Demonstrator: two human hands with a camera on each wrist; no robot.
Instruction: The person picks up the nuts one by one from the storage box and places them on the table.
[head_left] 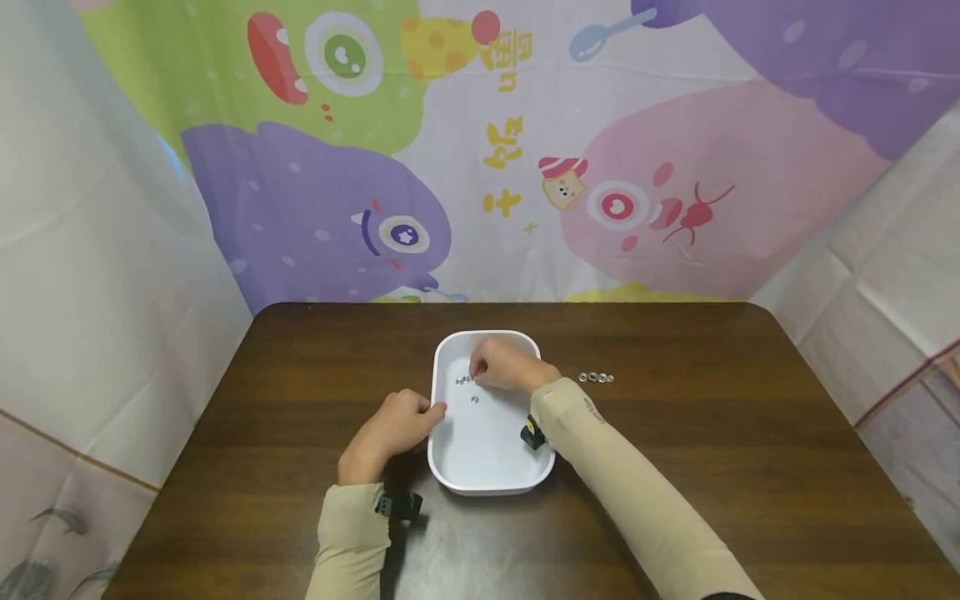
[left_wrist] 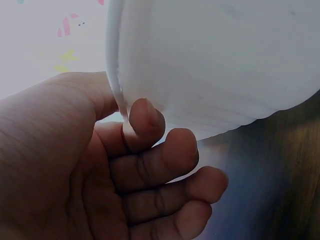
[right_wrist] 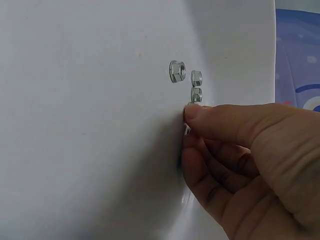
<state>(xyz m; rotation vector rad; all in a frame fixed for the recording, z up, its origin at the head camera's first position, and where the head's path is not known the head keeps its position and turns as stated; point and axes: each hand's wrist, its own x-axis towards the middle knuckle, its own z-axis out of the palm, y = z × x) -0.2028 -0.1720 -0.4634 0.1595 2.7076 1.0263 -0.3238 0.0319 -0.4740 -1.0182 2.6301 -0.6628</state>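
White is the tray point(head_left: 491, 454) we see at lower centre of the head view; the left hand point(head_left: 393, 427) grips its rim point(left_wrist: 114, 45), the right hand point(head_left: 510, 365) pinches a nut point(right_wrist: 187, 129) inside. We fear that tight space, or a tug on the rim, could scatter the nut row point(right_wrist: 197, 78).

A printed cloth point(head_left: 465, 192) with colourful one-eyed cartoon monsters hangs behind the dark wood-grain bench point(head_left: 720, 442). Pale fabric sheets point(head_left: 112, 208) flank both sides; soft glare whitens the bench's near edge.
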